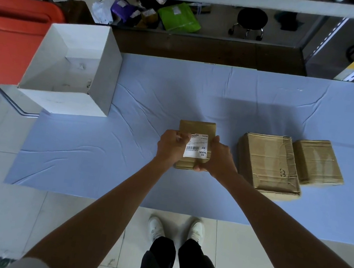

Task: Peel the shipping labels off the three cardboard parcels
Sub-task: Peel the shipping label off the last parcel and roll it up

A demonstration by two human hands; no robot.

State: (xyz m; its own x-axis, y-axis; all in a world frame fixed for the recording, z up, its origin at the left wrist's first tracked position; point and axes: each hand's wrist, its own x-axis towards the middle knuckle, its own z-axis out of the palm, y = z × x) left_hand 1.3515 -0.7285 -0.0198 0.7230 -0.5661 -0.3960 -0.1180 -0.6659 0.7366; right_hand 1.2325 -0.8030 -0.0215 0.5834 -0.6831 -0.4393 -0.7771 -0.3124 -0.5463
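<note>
Where the blue cloth (pixel 102 168) covers the table, its near edge runs straight across in front of the person's white shoes and its left edge stops short of the pale floor tiles. A broad stretch of cloth lies bare between that left edge and the hands, and another wide band runs along the far side. An open white carton (pixel 103 70) stands on the far left corner and hangs out past the cloth's edge. To the right sits the large parcel (pixel 268 163), a dark mark scrawled on its taped top. The squat parcel (pixel 317 163) lies close beside it on its right, well in from the near edge.

The small parcel (pixel 196 127) is at mid-table between both hands; whether it rests on the cloth or is lifted off it cannot be told. Its white shipping label (pixel 197 147), with barcode, lies on the top face toward the near end.

Both forearms reach straight forward. The left hand (pixel 170 147) has its fingers curled in at the label's far left corner and pinches it. The right hand (pixel 219 157) wraps the parcel's right side, thumb on the near edge.
</note>
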